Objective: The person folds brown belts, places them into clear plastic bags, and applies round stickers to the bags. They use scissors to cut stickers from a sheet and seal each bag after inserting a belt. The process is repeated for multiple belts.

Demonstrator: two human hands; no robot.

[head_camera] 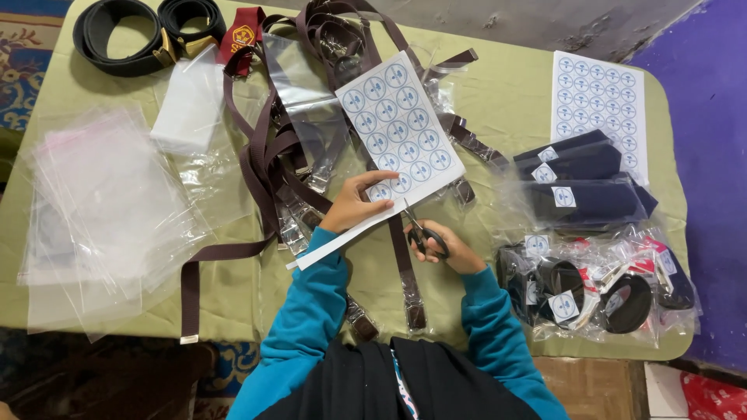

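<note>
A white sticker sheet (401, 128) printed with rows of round blue-and-white labels lies tilted across the middle of the tabletop (498, 93), its lower edge raised toward the person. The left hand (354, 204) pinches that lower edge, thumb on top and fingers (381, 179) curled over the last row of labels, clamped on the paper. Just to the right, the right hand (447, 247) grips a pair of black-handled scissors (420, 229), fingers closed through the loops; the blades point up-left and meet the sheet's bottom edge beside the left thumb. A narrow white strip of the sheet runs down-left under the left wrist.

Beneath the sheet lie brown straps (268, 155) with clear plastic sleeves. A stack of clear plastic bags (101, 202) covers the left side of the tabletop. At the far left corner are coiled black belts (140, 35). To the right sit a second sticker sheet (599, 101), dark folded items in labelled bags (583, 183), and bagged black belts (591, 295) nearer the front edge.
</note>
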